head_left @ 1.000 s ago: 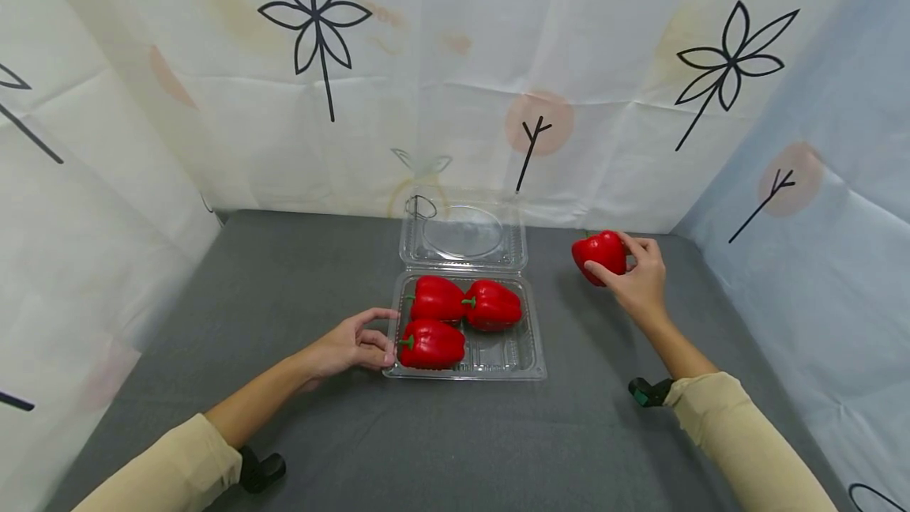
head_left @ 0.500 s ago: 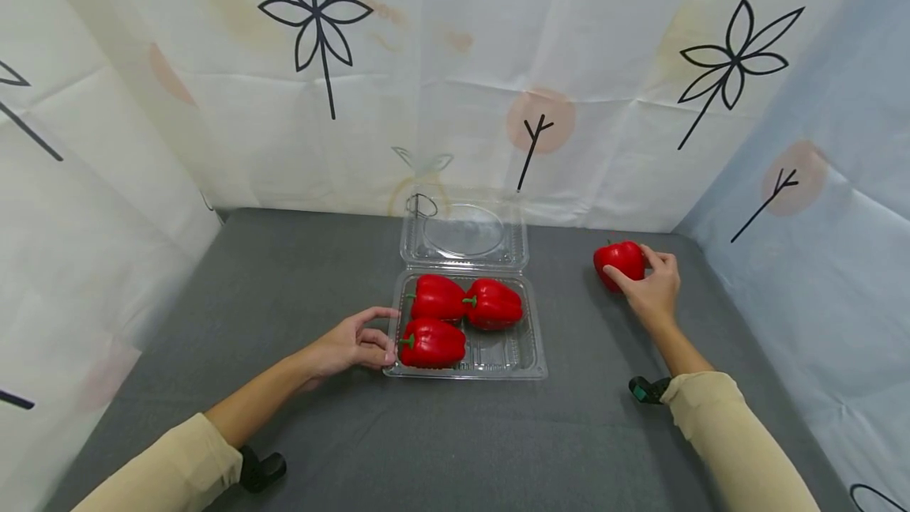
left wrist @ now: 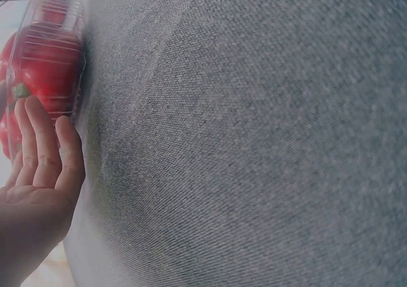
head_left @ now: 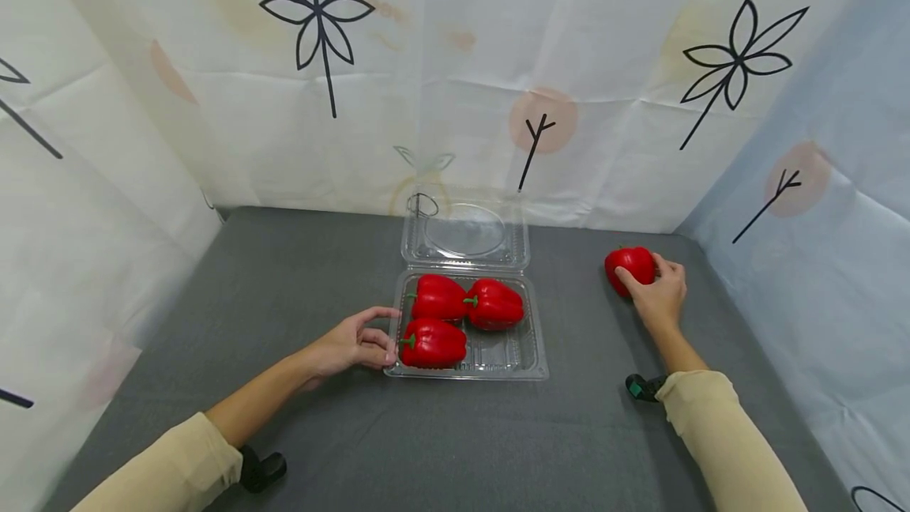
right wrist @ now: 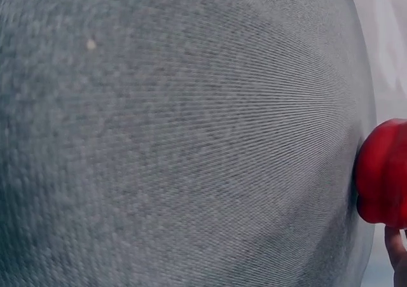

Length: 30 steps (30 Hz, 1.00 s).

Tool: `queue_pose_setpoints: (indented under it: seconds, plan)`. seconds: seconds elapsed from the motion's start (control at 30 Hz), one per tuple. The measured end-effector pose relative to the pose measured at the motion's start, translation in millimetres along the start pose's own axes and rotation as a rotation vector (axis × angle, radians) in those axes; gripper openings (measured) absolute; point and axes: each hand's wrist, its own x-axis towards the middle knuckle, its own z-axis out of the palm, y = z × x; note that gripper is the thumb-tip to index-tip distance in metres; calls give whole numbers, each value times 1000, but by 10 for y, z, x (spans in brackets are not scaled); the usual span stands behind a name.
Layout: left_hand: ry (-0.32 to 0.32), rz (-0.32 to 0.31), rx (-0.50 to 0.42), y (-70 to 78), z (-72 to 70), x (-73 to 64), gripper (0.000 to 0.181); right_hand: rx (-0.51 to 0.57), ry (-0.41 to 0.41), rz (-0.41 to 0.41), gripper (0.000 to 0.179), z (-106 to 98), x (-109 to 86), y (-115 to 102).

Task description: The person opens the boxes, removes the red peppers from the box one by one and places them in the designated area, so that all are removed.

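At the right of the table, my right hand (head_left: 661, 295) grips a red bell pepper (head_left: 629, 269) between thumb and fingers. The right wrist view shows that pepper (right wrist: 385, 172) low against the grey cloth, with only a bit of the hand visible. My left hand (head_left: 355, 344) rests against the left side of a clear plastic clamshell box (head_left: 522, 374). Its fingers (left wrist: 43, 134) look fairly straight along the box wall in the left wrist view. Inside the box lie three more red bell peppers: one back left (head_left: 438, 297), one back right (head_left: 494, 304) and one front left (head_left: 434, 344).
The box's clear lid (head_left: 465, 231) stands open toward the back curtain (head_left: 455, 85). Grey cloth (head_left: 455, 449) covers the table. Printed white curtains enclose the back and both sides. A dark strap device (head_left: 263, 472) sits at the left wrist, another (head_left: 643, 388) at the right.
My right hand has moved right and slightly toward me with its bell pepper, lowering it to the table. The left hand and the box have stayed put.
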Motion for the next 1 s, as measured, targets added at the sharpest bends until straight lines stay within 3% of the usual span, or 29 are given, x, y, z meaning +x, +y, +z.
queue_pose_setpoints:
  seconds: [0.33, 0.53, 0.67, 0.8, 1.0]
  plan:
    - [-7, 6, -8, -5, 0, 16, 73, -67, -59, -4, 66, -56, 44, 8]
    - [-11, 16, -9, 0, -11, 8, 73, -71, -30, -39, 68, -48, 33, -39]
    - [-12, 17, -10, -1, -13, 5, 73, -68, -6, -99, 70, -29, 4, -150]
    - [-10, 18, -8, -3, -11, 4, 73, -47, -50, -182, 72, 4, -46, -323]
    - [-8, 13, -4, -12, -9, 6, 74, 101, -129, -381, 73, 89, -151, -578]
